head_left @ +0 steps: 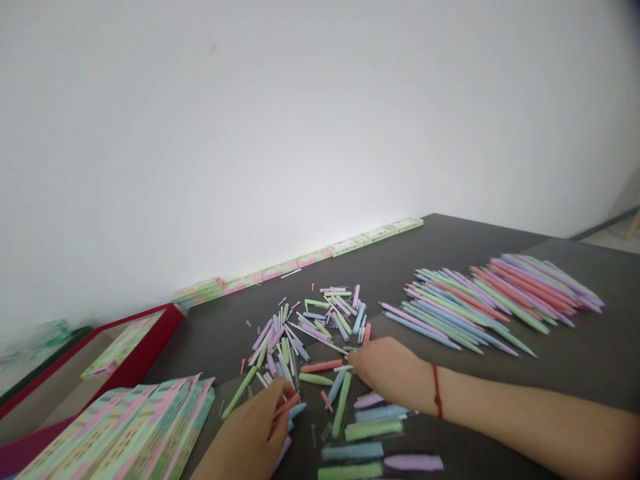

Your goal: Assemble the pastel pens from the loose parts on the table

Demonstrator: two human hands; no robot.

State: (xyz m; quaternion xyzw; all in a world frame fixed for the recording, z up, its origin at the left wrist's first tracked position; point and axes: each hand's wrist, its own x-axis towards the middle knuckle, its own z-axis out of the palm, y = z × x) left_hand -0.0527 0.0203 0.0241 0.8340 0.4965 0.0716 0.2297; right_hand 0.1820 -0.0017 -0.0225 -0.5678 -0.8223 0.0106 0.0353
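Note:
My left hand (pixel 255 427) is closed around a coral pen barrel (pixel 287 405) at the lower middle. Light blue and purple pen pieces lie close by its fingers, partly hidden. My right hand (pixel 387 370), a red cord on its wrist, is pinched at the near edge of a loose pile of pen parts (pixel 295 333). A thin white refill (pixel 320 339) reaches its fingertips, which are partly hidden. Beneath and left of that hand lie a coral barrel (pixel 323 366) and a green barrel (pixel 342 405). Short pastel pen pieces (pixel 374 429) are spread toward me.
Rows of whole pastel pens (pixel 465 307) cover the right of the dark table (pixel 400 260). Flat printed boxes (pixel 295 261) line the wall. At left stand a red open box (pixel 165 327) and a stack of printed packs (pixel 130 427).

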